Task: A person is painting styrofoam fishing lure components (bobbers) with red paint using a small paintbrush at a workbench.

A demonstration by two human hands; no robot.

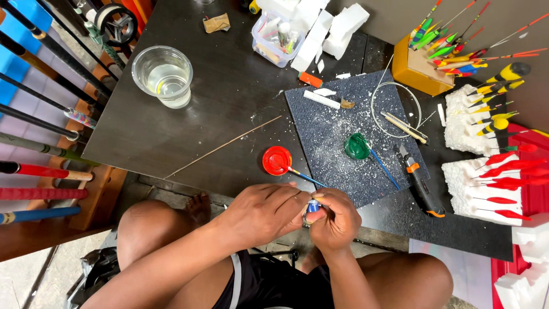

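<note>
Small blue-and-white cylindrical piece, likely a little paint pot or float body, sits pinched between my two hands just off the near edge of the dark desk, above my lap. My left hand wraps over it from the side, fingers closed together on it; my right hand cups it from below, fingers curled tight around it. It looks light, rigid and smooth, so probably slippery if wet with paint. I judge the safest hold is around its sides, not on the coloured end. Only its blue top and a white band show; the rest is hidden. Nearby lie a red round lid with a blue-handled brush and a green round lid on the grey carpet square.
</note>
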